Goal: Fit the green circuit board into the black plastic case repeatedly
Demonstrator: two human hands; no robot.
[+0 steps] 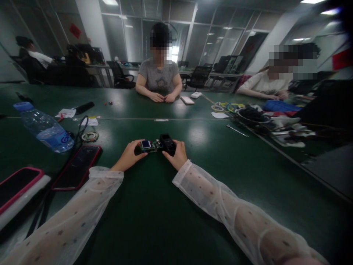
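Between my two hands, just above or on the green table [154, 198], is a small green circuit board [156, 145] with a little dark screen [146, 144] at its left end. My left hand [130, 154] pinches the board's left end between thumb and fingers. My right hand [177, 154] grips a black plastic housing [167, 143], which sits against the board's right end. Whether board and housing are joined cannot be made out.
Left of me are a water bottle [52, 132], a phone with a red edge [78, 167], a pink-edged phone [19, 184] and black cables. A wrench [237, 130] and piled cables [256, 119] lie to the right. A person [160, 75] sits opposite, another [267, 82] at right.
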